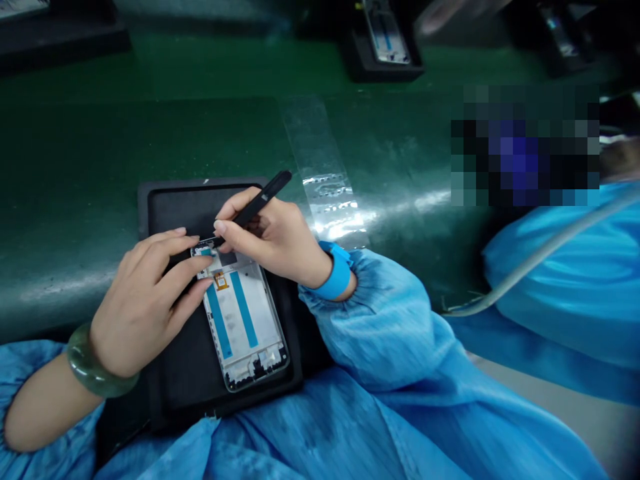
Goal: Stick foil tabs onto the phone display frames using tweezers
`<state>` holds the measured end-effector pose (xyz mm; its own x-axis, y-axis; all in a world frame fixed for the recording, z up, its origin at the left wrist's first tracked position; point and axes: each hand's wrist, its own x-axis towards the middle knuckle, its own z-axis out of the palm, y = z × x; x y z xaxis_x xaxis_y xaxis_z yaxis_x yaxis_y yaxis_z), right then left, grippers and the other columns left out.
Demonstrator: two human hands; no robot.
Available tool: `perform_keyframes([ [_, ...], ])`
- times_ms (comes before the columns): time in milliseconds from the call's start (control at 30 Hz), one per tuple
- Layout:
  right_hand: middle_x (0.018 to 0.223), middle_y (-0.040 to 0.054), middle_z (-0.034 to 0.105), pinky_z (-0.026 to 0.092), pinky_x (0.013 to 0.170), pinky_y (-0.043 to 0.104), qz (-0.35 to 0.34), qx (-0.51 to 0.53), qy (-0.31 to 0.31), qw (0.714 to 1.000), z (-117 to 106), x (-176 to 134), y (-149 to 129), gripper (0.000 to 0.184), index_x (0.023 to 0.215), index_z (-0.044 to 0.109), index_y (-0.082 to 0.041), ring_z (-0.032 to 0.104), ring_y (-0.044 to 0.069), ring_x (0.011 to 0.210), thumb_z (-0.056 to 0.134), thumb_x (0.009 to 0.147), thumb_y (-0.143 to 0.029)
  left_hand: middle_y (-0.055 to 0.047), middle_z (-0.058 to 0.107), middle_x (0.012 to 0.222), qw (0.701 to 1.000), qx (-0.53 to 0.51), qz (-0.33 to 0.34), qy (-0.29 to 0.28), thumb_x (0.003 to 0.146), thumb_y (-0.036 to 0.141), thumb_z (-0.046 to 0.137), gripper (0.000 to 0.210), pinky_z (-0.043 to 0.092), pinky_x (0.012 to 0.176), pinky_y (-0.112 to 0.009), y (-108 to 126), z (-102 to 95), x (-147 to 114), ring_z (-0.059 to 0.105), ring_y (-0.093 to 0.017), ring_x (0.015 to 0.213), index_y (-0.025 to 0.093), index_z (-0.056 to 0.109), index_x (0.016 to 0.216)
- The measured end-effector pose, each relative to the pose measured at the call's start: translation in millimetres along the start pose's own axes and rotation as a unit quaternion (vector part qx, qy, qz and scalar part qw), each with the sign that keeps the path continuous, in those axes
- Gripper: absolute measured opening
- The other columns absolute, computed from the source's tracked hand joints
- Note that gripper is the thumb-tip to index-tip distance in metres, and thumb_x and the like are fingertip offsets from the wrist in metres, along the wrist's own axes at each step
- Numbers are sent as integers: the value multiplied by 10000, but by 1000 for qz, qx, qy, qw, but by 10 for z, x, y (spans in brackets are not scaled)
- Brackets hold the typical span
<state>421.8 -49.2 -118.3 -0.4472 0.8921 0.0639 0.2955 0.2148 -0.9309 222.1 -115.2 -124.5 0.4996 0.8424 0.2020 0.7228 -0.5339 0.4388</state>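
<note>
A phone frame, its inside facing up, lies in a black tray. Two blue adhesive strips run along its silver plate, and a small orange flex cable sits near its upper part. My left hand rests its outstretched, spread fingers on the upper left edge of the frame. Pinched in my right hand are slim black tweezers, slanting down to the top end of the frame. Fingers partly hide their tip there, so I cannot tell whether it grips anything.
Clear tape crosses the green work surface beyond the tray. Farther back, another phone frame sits in a black holder. At right are a co-worker's blue sleeve and a grey cable.
</note>
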Motion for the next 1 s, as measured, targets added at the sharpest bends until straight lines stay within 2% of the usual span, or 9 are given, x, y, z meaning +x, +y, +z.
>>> perform_keyframes([
  [133, 786, -13, 638, 504, 678, 234, -15, -24, 4, 1000, -1, 6, 10, 130, 875, 553, -176, 629, 103, 709, 569, 849, -302, -131, 538, 1183, 999, 32, 12, -10, 868, 233, 526, 305, 452, 901, -480, 11, -6, 9, 488, -317, 1174, 203, 549, 1171],
  [367, 835, -3, 627, 508, 673, 217, -43, -38, 2, 998, 19, -43, -21, 103, 898, 565, -168, 615, 88, 706, 573, 859, -263, -168, 559, 1153, 994, 103, 34, -22, 878, 217, 492, 313, 460, 835, -446, 69, -19, 53, 522, -330, 1118, 139, 553, 1175],
  [533, 864, 3, 608, 558, 647, 212, 14, 116, 89, 989, 20, -10, -49, 195, 900, 503, -180, 650, 85, 699, 565, 861, -362, -169, 562, 1152, 993, 110, 32, -19, 878, 211, 486, 307, 459, 845, -440, 85, -3, 51, 520, -328, 1128, 139, 561, 1167],
  [633, 879, 6, 598, 574, 662, 216, 29, 172, 93, 980, 20, 48, -60, 212, 905, 480, -181, 660, 90, 736, 570, 854, -366, -156, 559, 1165, 994, 105, 19, -14, 887, 232, 477, 299, 457, 862, -437, 88, 14, 37, 513, -318, 1142, 156, 560, 1164],
  [800, 864, 14, 593, 554, 663, 211, -4, 108, 39, 993, 46, 84, -20, 185, 903, 512, -162, 640, 95, 765, 574, 851, -328, -157, 560, 1177, 995, 103, 15, -3, 891, 244, 484, 319, 460, 880, -447, 88, 41, 29, 520, -315, 1128, 132, 555, 1180],
  [1000, 842, 17, 581, 487, 573, 192, -36, 11, 40, 998, 54, 60, -6, 143, 872, 523, -153, 584, 91, 720, 591, 819, -266, -145, 572, 1166, 995, 96, 14, -2, 900, 245, 473, 333, 474, 866, -449, 76, 54, 39, 522, -309, 1128, 127, 549, 1202],
])
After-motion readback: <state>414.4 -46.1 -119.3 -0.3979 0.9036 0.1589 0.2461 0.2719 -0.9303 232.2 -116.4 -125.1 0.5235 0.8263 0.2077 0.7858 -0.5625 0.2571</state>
